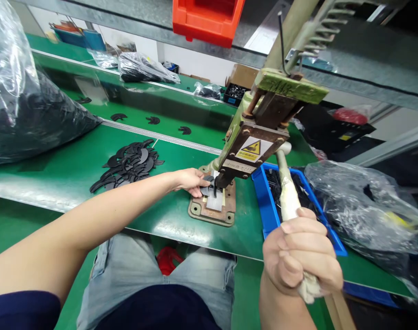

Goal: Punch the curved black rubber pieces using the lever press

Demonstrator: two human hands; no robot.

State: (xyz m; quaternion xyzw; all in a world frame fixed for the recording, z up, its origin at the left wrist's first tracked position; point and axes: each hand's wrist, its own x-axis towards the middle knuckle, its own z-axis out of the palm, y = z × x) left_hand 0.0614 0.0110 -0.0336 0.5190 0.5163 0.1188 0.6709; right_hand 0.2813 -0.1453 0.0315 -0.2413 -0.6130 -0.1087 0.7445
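My left hand [191, 181] has its fingers closed on a dark curved plastic part [206, 187], which lies over the metal base plate [212, 215] of a green hand press [252, 142]. Just right of those fingertips, the press's ram tip [223, 179] comes down close to the part; whether they touch, I cannot tell. Around the wrapped lever handle [288, 197] of the press, my right hand [303, 250] is closed in a fist. A pile of similar black curved parts [133, 162] lies on the green bench to the left of the press.
A blue bin [265, 206] of black pieces stands right of the press, beside a clear plastic bag [363, 211]. Several curved parts [153, 120] sit on the strip behind. A large filled bag [33, 105] occupies the left. An orange bin [209, 23] hangs overhead.
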